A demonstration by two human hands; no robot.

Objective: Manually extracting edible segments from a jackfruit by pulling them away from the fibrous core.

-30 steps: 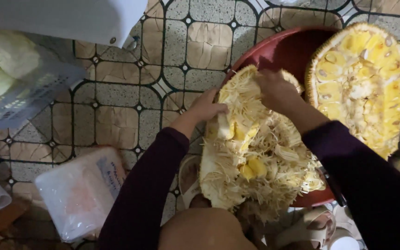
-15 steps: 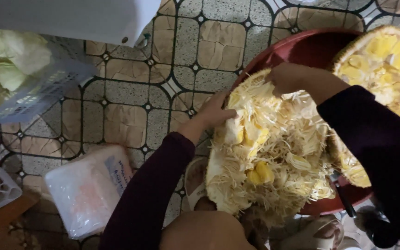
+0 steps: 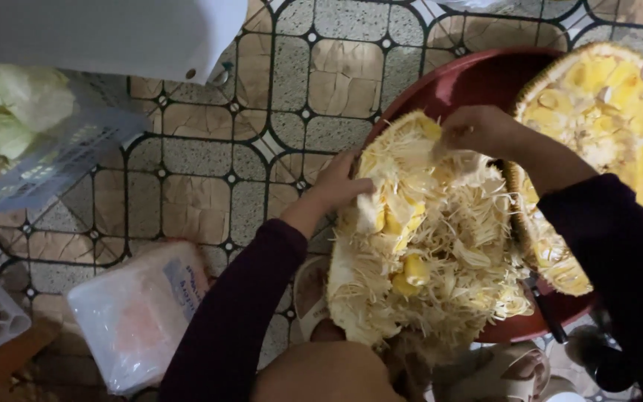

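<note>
- The left hand (image 3: 340,182) curls over the near-left edge of the opened jackfruit piece (image 3: 426,246), fingers pressed into the pale fibre; it seems to brace the piece so that it does not roll.
- The right hand (image 3: 478,128) is closed on the top edge of the same piece, fingers pinched into the strands, as if gripping for a pull.
- The piece stands tilted, its cut side facing up toward the camera, its far part resting on the rim of the red basin (image 3: 440,85) and its near end down by the person's knee; yellow pods show among the fibres.
- A second jackfruit half (image 3: 612,112) lies in the basin, just right of the right forearm.
- Well apart, on the tiled floor (image 3: 210,149): a plastic bag (image 3: 139,313) and a basket (image 3: 53,156) holding pale green pieces.
</note>
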